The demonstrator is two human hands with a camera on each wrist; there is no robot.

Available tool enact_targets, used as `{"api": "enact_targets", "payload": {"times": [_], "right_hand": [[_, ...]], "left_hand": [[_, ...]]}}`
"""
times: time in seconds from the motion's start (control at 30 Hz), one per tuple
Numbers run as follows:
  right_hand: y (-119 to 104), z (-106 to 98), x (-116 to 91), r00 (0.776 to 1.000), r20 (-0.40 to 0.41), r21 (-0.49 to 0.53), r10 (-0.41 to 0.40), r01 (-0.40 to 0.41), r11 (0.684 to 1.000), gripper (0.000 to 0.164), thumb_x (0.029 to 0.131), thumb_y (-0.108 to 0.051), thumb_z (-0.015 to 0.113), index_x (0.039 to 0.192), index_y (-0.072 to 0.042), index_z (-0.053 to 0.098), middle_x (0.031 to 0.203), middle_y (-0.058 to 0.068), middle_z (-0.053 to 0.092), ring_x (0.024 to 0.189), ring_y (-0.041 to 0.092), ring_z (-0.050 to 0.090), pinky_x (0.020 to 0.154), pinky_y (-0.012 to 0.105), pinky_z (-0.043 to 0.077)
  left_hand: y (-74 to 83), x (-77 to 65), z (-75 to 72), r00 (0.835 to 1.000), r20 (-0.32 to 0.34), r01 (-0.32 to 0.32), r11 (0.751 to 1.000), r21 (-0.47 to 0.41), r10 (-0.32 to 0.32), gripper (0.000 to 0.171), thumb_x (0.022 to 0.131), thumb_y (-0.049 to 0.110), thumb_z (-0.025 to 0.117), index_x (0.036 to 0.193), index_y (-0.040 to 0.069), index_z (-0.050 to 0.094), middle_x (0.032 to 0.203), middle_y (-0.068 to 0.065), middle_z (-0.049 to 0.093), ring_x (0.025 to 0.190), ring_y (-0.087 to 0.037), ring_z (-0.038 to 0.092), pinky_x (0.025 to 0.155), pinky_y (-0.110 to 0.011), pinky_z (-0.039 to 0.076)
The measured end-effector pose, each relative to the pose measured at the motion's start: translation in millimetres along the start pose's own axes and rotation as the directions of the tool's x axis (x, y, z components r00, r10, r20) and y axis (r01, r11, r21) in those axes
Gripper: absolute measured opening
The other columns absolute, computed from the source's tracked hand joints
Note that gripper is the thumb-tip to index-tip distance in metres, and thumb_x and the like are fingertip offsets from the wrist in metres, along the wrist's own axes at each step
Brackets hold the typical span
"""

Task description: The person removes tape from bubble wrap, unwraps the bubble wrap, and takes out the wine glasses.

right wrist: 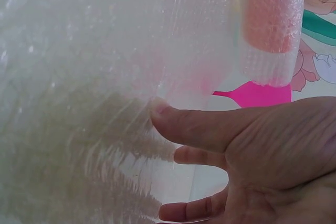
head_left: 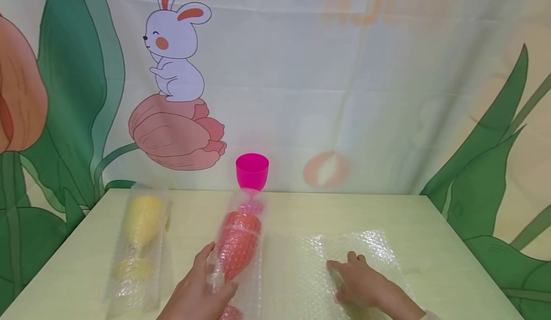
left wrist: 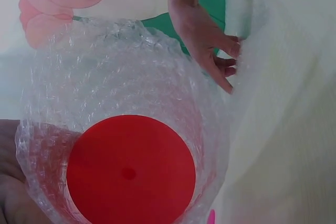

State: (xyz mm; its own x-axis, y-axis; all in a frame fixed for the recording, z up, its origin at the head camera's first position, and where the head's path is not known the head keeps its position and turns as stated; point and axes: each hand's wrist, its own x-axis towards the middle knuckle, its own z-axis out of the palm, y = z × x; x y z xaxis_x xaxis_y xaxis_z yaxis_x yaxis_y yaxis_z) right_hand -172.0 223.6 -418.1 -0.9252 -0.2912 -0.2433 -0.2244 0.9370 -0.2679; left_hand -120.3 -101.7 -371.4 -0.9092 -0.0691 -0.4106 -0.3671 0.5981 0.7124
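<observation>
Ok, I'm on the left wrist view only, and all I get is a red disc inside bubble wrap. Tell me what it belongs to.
Observer: The red disc looks like the base of a red goblet; the head view shows its bowl inside the bubble wrap.
Operator: Now identify the pink sliver at my bottom edge.
Observer: By colour it matches the pink goblet, which stands upright near the far edge of the table.
Operator: Report anything on the person's left that I'm missing.
Observer: A yellow goblet, also in bubble wrap, is to the left of the red one.
</observation>
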Motion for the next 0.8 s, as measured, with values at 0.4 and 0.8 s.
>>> {"api": "enact_targets", "payload": {"times": [0.4,0.8], "right_hand": [[-1.9,-0.8,-0.6,1.000,0.000,0.008,-0.002,0.002,1.000,0.065,0.079,-0.016,0.088,0.138,-0.006,0.061,0.111,0.023,0.051,0.099,0.038,0.046,0.079,0.056,0.051],[-3.9,-2.6,1.2,1.000,0.025,-0.006,0.003,-0.003,1.000,0.064,0.081,-0.016,0.087,0.139,-0.006,0.061,0.112,0.025,0.052,0.099,0.038,0.047,0.081,0.057,0.050]], "left_hand": [[9.3,-13.8,3.5,0.997,-0.020,-0.072,0.992,-0.107,0.070,0.100,0.087,0.046,0.078,0.162,0.019,0.019,0.141,-0.026,0.050,0.104,-0.033,0.060,0.083,-0.055,0.056],[22.6,-9.5,33.4,0.989,0.021,-0.137,0.967,-0.216,0.145,0.097,0.089,0.046,0.075,0.162,0.016,0.019,0.139,-0.026,0.052,0.109,-0.037,0.061,0.087,-0.064,0.053]]}}
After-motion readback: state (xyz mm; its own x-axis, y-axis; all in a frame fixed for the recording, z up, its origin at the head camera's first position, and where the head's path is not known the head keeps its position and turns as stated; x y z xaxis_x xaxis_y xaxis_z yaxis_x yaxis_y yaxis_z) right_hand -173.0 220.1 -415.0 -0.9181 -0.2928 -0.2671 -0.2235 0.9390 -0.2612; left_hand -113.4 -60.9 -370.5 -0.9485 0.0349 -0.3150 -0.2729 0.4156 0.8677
